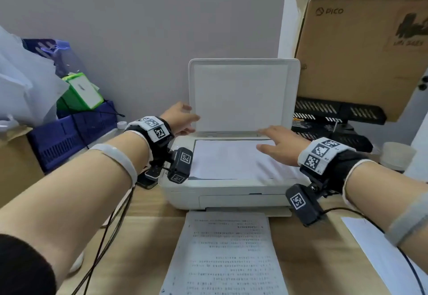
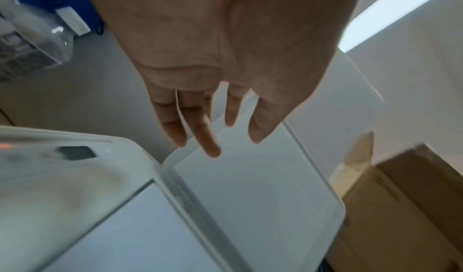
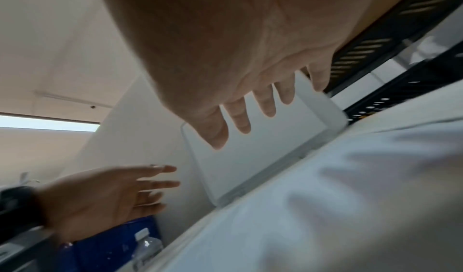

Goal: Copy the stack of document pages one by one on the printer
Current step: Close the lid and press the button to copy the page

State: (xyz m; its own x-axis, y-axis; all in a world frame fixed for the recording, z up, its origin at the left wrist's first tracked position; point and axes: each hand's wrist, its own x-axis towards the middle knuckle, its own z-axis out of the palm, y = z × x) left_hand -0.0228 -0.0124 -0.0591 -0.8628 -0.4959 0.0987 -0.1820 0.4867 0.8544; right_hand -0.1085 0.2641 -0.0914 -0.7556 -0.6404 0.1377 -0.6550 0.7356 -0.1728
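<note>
A white printer (image 1: 185, 192) stands on the wooden desk with its scanner lid (image 1: 240, 93) raised upright. A blank-side-up page (image 1: 227, 160) lies on the scanner glass. My left hand (image 1: 183, 118) is at the lid's left edge with straight, spread fingers (image 2: 208, 137), holding nothing. My right hand (image 1: 278, 141) hovers over the page's far right corner, fingers (image 3: 240, 118) spread and straight. A printed page (image 1: 227, 253) lies on the desk in front of the printer. More white sheets (image 1: 379, 253) lie at the right.
A blue crate (image 1: 69, 137) with a green box (image 1: 81, 93) and plastic bags sits at the left. Black paper trays (image 1: 335, 121) and a large cardboard box (image 1: 361, 39) stand at the right. Cables hang from my left wrist. A water bottle (image 3: 148, 250) stands beside the printer.
</note>
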